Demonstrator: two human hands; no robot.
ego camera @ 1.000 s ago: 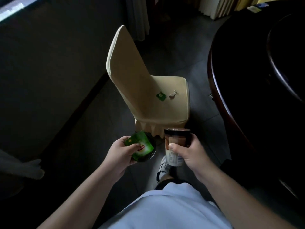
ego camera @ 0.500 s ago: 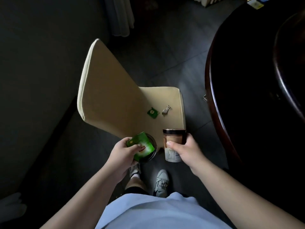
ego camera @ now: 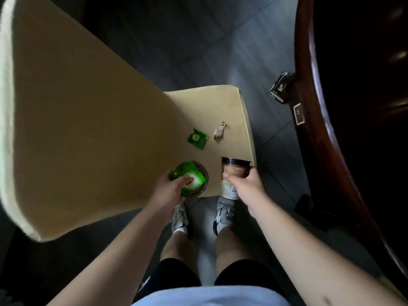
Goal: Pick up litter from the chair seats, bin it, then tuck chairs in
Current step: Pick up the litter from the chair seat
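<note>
Left hand: fingers curled, thumb pinned across a green wrapper, which is held against a round dark lid beneath it. Wrapper is tilted, long axis running lower-right to upper-left; a red-and-yellow logo is seen on it, lettering too blurred to be read.

Right hand: wrapped round a cup, thumb on the near side. Cup is held nearly upright, dark rim on top, brown band below it, pale lower part with print that cannot be made out.

Both hands are held over the near edge of the chair seat. Two bits of litter are lying on the seat, just apart: a small green sachet with a yellow oval logo, unreadable, and a crumpled pale scrap, long axis roughly toward the far edge. Chair back is at left, dark tabletop at right.
</note>
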